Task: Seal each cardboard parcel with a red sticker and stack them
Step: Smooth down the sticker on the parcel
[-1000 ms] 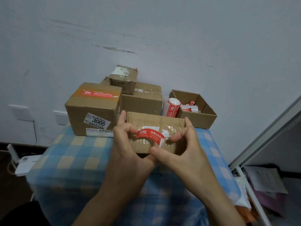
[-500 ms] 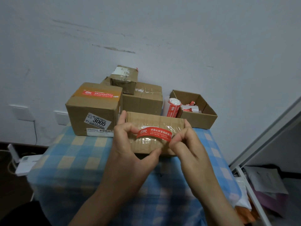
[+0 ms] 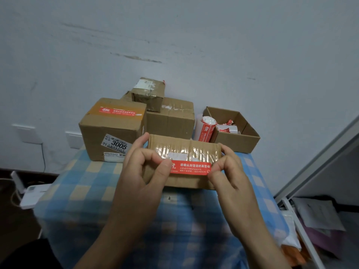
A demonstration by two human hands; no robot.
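A flat taped cardboard parcel (image 3: 186, 150) lies on the checked tablecloth (image 3: 83, 189) right in front of me. A red sticker (image 3: 191, 168) with white print is stretched level over its near edge. My left hand (image 3: 143, 171) pinches the sticker's left end and my right hand (image 3: 231, 171) pinches its right end. Behind, a larger parcel marked 3005 (image 3: 112, 131) carries a red sticker on top. Two more parcels are stacked at the back: a medium one (image 3: 171, 121) with a small one (image 3: 148, 92) on it.
An open cardboard box (image 3: 240, 140) at the back right holds sticker scraps, and a red-and-white sticker roll (image 3: 206, 131) leans on its left side. The wall is close behind. A white frame (image 3: 310, 171) and a shelf with papers stand to the right.
The sticker was curled and partly on its white backing; now both hands hold it pulled flat and level, lower on the near side of the front parcel.
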